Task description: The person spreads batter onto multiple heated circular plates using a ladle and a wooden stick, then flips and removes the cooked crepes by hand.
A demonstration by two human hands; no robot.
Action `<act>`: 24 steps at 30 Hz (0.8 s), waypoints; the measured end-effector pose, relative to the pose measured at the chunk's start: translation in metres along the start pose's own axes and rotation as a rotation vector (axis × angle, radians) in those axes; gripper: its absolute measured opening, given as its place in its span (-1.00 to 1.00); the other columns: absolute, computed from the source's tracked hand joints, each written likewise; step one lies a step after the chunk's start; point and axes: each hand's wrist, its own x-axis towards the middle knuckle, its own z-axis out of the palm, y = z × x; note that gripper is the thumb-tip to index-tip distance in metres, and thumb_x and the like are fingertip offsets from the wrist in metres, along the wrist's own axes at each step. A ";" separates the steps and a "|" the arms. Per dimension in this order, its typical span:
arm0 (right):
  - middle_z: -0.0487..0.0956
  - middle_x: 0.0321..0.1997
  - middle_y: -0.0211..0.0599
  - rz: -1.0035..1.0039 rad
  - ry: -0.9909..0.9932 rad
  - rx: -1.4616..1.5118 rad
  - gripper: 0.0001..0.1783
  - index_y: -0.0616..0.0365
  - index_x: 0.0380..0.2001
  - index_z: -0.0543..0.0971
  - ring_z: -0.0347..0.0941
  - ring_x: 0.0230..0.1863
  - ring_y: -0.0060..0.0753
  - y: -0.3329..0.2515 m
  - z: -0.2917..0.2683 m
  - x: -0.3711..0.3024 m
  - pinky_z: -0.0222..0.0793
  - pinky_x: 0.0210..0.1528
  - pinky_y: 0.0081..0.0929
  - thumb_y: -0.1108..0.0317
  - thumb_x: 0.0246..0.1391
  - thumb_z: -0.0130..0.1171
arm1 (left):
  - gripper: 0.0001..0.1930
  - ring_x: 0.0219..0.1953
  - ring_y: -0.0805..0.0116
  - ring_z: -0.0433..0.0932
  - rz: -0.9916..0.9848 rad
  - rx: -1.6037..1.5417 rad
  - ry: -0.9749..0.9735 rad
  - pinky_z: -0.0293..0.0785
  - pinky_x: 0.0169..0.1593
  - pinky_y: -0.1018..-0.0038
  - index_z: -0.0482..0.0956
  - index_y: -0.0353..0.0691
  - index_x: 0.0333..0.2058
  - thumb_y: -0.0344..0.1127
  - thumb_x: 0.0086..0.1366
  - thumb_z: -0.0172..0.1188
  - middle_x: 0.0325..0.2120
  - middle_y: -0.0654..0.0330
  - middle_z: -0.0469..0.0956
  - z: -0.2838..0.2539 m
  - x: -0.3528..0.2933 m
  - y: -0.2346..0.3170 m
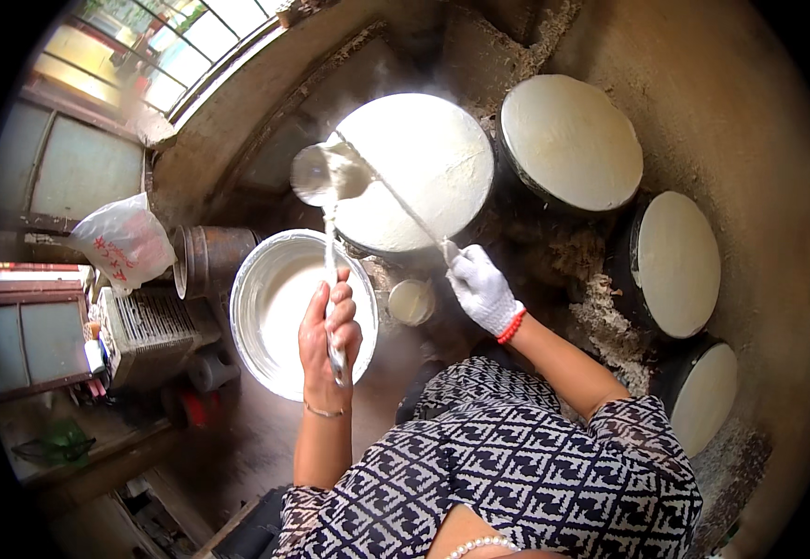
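Observation:
My bare left hand (pixel 329 326) is closed around the handle of a metal ladle (pixel 313 175), whose round bowl is blurred and hangs over the left edge of a large round white surface (pixel 424 177). Below that hand stands a white bucket (pixel 241 321) with milky white liquid in it. My right hand (pixel 485 291), in a white knitted glove with a red cuff, grips the near end of a thin stick (pixel 394 191). The stick slants up and left across the white surface, passing close to the ladle bowl. Whether the two touch, I cannot tell.
More dark-sided round vessels with white tops (pixel 571 140) curve along the right wall. A small round pale thing (pixel 411 302) lies beside the bucket. To the left are a rusty metal bucket (pixel 214 261), a plastic bag (pixel 125 242) and a slatted box (pixel 149 321). A barred window (pixel 167 47) is upper left.

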 end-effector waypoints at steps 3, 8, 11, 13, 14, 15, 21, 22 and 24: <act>0.44 -0.30 -0.09 -0.011 0.084 0.049 -0.70 0.19 -0.11 0.55 0.48 -0.33 -0.12 0.015 -0.011 0.004 0.43 -0.29 -0.39 0.56 0.03 0.18 | -0.69 -0.59 0.59 0.22 0.088 0.183 0.088 0.22 -0.70 0.67 0.29 -0.46 0.02 -0.29 0.50 -0.19 -0.41 0.24 0.32 0.022 -0.014 -0.009; 0.44 -0.28 0.06 0.323 -0.179 -0.251 -0.59 0.05 0.11 0.46 0.44 -0.30 0.08 0.077 -0.014 0.027 0.40 -0.25 -0.17 0.42 0.15 0.06 | -0.61 -0.61 0.55 0.24 0.086 -0.119 -0.067 0.24 -0.70 0.61 0.20 -0.52 0.08 -0.25 0.52 -0.29 -0.40 0.20 0.27 0.032 -0.044 -0.021; 0.44 -0.31 0.05 -0.039 -0.472 -0.099 -0.57 0.02 0.11 0.46 0.44 -0.29 0.10 0.089 -0.014 0.035 0.38 -0.26 -0.14 0.42 0.15 0.06 | -0.55 -0.61 0.53 0.24 0.205 -0.256 -0.222 0.23 -0.71 0.58 0.11 -0.60 0.12 -0.23 0.52 -0.31 -0.39 0.16 0.25 0.021 -0.072 -0.020; 0.46 -0.31 0.07 -0.138 -0.442 -0.134 -0.69 0.04 -0.03 0.50 0.43 -0.30 0.14 0.086 -0.017 0.060 0.39 -0.24 -0.13 0.46 0.14 0.04 | -0.55 -0.60 0.53 0.24 0.365 -0.124 -0.161 0.23 -0.68 0.59 0.13 -0.56 0.14 -0.22 0.53 -0.30 -0.39 0.17 0.28 -0.010 -0.089 -0.011; 0.46 -0.33 0.09 -0.140 -0.259 -0.134 -0.73 0.07 -0.06 0.51 0.43 -0.30 0.17 0.105 -0.013 0.072 0.39 -0.24 -0.12 0.44 0.15 0.02 | -0.59 -0.58 0.53 0.24 0.384 -0.104 -0.095 0.21 -0.67 0.59 0.19 -0.56 0.07 -0.24 0.52 -0.27 -0.39 0.17 0.29 -0.022 -0.094 -0.008; 0.46 -0.35 0.12 -0.139 -0.071 -0.141 -0.76 0.09 -0.09 0.51 0.44 -0.31 0.19 0.124 -0.012 0.083 0.40 -0.24 -0.11 0.41 0.17 0.01 | -0.61 -0.58 0.53 0.23 0.377 -0.103 0.006 0.20 -0.67 0.59 0.21 -0.55 0.03 -0.25 0.52 -0.25 -0.39 0.18 0.29 -0.034 -0.099 -0.001; 0.53 -0.23 0.18 0.103 -0.519 -0.415 -0.71 0.18 -0.13 0.53 0.50 -0.19 0.21 0.075 -0.005 0.047 0.47 -0.15 -0.12 0.44 0.15 -0.12 | -0.74 -0.61 0.55 0.21 0.242 -0.042 0.314 0.18 -0.62 0.63 0.29 -0.41 -0.17 -0.27 0.49 -0.17 -0.55 0.31 0.24 -0.143 -0.160 0.026; 0.46 -0.11 0.11 -0.105 -0.448 -0.310 -0.62 -0.12 0.08 0.45 0.48 -0.13 0.12 0.073 0.002 0.016 0.45 -0.09 -0.17 0.38 0.23 -0.15 | -0.75 -0.61 0.55 0.21 0.246 -0.039 0.380 0.18 -0.62 0.63 0.29 -0.40 -0.18 -0.26 0.49 -0.16 -0.53 0.30 0.25 -0.149 -0.166 0.023; 0.43 -0.13 -0.02 -0.048 -0.701 -0.352 -0.65 -0.38 0.12 0.41 0.48 -0.22 0.09 0.024 -0.015 0.003 0.45 -0.12 -0.17 0.24 0.30 -0.10 | -0.72 -0.62 0.57 0.19 0.245 0.004 0.444 0.16 -0.64 0.65 0.30 -0.43 -0.13 -0.25 0.49 -0.13 -0.52 0.29 0.29 -0.163 -0.186 0.022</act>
